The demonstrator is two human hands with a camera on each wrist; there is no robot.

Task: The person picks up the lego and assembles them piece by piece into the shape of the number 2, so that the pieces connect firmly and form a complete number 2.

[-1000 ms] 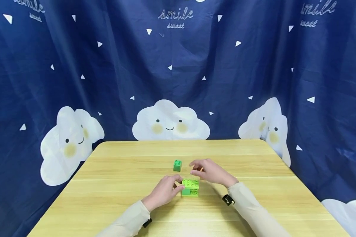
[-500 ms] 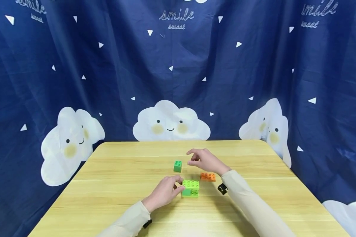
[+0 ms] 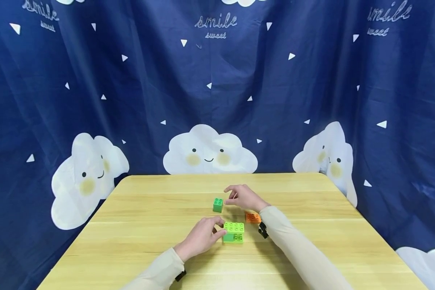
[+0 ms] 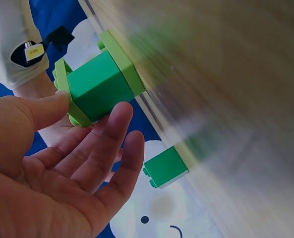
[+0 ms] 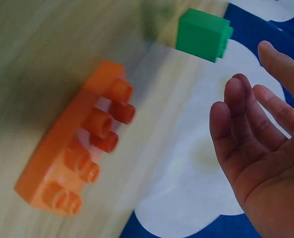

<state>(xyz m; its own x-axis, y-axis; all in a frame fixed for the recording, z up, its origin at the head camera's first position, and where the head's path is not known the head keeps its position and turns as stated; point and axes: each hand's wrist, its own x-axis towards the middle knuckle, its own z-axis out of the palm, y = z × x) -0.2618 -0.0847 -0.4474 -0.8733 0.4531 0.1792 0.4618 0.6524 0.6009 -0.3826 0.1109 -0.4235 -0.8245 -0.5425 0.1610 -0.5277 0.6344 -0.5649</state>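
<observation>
A small stack of toy building bricks (image 3: 234, 228) stands on the table, with lime plates above and below a green brick (image 4: 99, 87). At its left end my left hand (image 3: 202, 235) grips it, thumb (image 4: 50, 109) against the top lime plate and fingers round the far side. Beyond the stack sits a loose green building brick (image 3: 218, 205), its studs facing up. My right hand (image 3: 244, 198) hovers just right of this brick, fingers loosely bent with nothing in them. An orange building brick (image 5: 72, 148) lies below the right wrist, partly covered by the sleeve in the head view.
The wooden table (image 3: 148, 205) has rounded far corners. Behind it hangs a dark blue curtain (image 3: 210, 100) printed with clouds and triangles. Both forearms reach in from the near edge, the right one passing over the orange brick's right end.
My right hand has moved away from the orange brick, which is now uncovered, and leftward to the loose green brick. The left hand stays at the stack.
</observation>
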